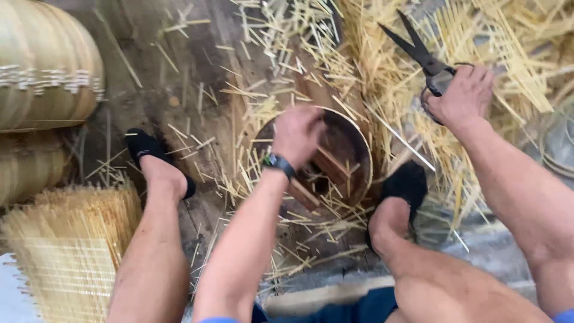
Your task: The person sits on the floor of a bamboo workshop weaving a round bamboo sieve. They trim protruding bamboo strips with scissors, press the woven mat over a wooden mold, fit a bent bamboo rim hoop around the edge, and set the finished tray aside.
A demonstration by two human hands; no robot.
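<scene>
My left hand [297, 134] grips the rim of a round bamboo hoop frame [357, 149] that stands on the floor between my feet; a dark watch sits on that wrist. My right hand [463, 96] is raised to the right and holds a pair of large black scissors [418, 51], blades open and pointing up and left. Wooden slats cross inside the hoop. Thin bamboo strips [281, 96] lie scattered all around the hoop.
Stacked round woven bamboo pieces [45, 66] stand at the far left. A woven mat of bamboo slivers [69, 257] lies at lower left. A thick heap of cut strips [478, 36] covers the upper right. My feet in black shoes [146, 149] flank the hoop.
</scene>
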